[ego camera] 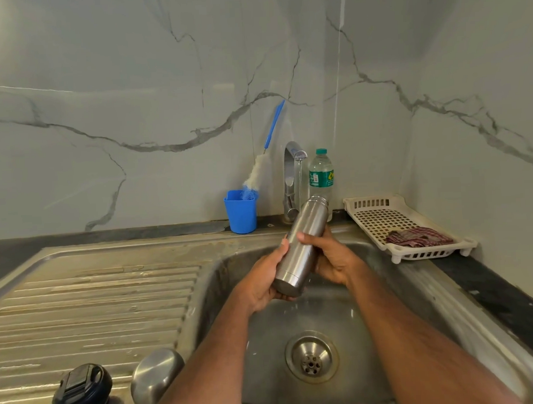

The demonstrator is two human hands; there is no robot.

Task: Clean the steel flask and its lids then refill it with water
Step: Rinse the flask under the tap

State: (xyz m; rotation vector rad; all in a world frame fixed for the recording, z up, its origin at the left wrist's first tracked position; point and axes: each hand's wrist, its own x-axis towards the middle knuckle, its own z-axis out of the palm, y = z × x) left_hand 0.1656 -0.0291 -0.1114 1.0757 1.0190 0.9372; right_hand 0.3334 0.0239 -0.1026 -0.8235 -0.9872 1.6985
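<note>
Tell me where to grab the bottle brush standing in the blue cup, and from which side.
Grip the bottle brush by its thin blue handle, which sticks up above the bristles and leans right against the wall. Come from the front left: the tap stands close on the right and the wall is behind. The white bristle end sits down in the blue cup, so lifting up along the handle's lean should clear it.

This is a home kitchen: a stainless-steel sink (371, 328) with a ribbed draining board (89, 304) is set into a dark table (492, 286) against marble-patterned wall panels (132, 100). A chrome tap (291, 176), a bottle brush (264, 153) in a blue cup (241, 213) and a white plastic drying rack (379, 218) holding a cloth (418, 237) show it.
</note>
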